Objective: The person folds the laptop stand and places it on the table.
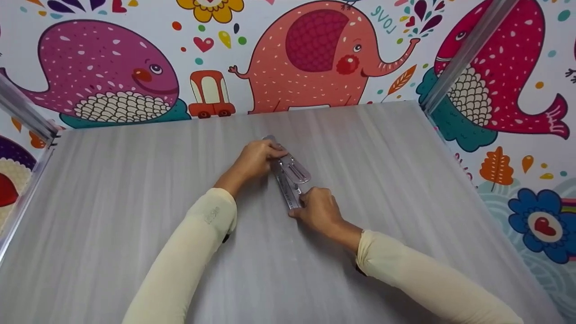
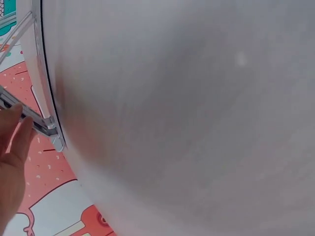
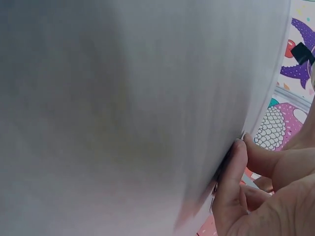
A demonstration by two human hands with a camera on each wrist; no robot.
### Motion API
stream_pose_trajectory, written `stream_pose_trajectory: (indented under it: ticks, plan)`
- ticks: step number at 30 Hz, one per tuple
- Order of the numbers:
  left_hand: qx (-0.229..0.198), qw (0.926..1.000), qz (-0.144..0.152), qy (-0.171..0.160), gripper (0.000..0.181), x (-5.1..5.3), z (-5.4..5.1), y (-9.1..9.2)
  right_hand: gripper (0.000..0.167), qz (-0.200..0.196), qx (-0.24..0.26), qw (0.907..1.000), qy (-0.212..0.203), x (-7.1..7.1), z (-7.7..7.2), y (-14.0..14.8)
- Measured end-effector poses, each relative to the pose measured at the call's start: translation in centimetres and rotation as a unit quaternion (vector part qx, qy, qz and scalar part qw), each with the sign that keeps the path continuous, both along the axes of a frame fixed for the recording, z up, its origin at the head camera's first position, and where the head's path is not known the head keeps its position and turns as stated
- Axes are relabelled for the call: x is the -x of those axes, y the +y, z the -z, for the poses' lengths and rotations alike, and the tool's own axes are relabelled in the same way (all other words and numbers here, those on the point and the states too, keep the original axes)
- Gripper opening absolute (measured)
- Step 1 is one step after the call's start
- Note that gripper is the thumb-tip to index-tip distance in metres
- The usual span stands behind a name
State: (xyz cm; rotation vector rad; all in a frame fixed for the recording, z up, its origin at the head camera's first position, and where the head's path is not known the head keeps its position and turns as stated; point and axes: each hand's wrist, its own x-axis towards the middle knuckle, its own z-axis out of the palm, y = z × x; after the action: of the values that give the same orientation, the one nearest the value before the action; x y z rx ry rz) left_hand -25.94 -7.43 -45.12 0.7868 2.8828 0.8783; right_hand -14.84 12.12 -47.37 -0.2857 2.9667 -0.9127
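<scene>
A stapler (image 1: pixel 294 170) with a see-through, purplish top lies aslant on the table, its top arm swung apart from the long base. My left hand (image 1: pixel 256 157) grips it near the hinge end, farther from me. At the near end, my right hand (image 1: pixel 322 209) pinches the base between thumb and fingers. In the left wrist view, the left hand's fingers (image 2: pixel 22 137) hold the stapler (image 2: pixel 42 127) at its side. The right wrist view has the right hand (image 3: pixel 266 182) at the right edge, with most of the stapler hidden behind it.
The grey wood-grain table (image 1: pixel 135 180) extends around both hands. Behind it stands a wall (image 1: pixel 153 13) printed with cartoon animals. Metal posts (image 1: pixel 468 56) rise at the table's far corners.
</scene>
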Motion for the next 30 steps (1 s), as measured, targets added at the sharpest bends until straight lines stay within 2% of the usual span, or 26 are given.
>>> stream_pose_trajectory:
  ticks: [6,15,20,26,30]
  plan:
    - [-0.008,0.9997,-0.003,-0.021,0.052,0.4,0.2,0.0,0.042,0.006,0.009,0.9999,0.002,-0.2,0.2,-0.8]
    - [-0.031,0.9978,-0.024,-0.054,0.050,0.7,0.3,0.4,0.054,-0.003,0.017,0.9999,0.003,-0.3,0.1,-1.6]
    - [-0.028,0.9974,-0.027,-0.060,0.051,0.6,0.3,0.5,0.053,0.001,0.012,0.9999,-0.011,-0.2,0.1,-1.6]
    - [-0.015,0.9970,-0.031,-0.069,0.055,0.3,0.3,0.2,0.039,-0.017,0.021,0.9993,-0.025,0.1,-0.1,-1.2]
    - [-0.040,0.9955,-0.032,-0.079,0.057,-0.4,0.4,0.0,0.028,-0.054,0.035,0.9969,-0.047,0.7,-0.4,-0.1]
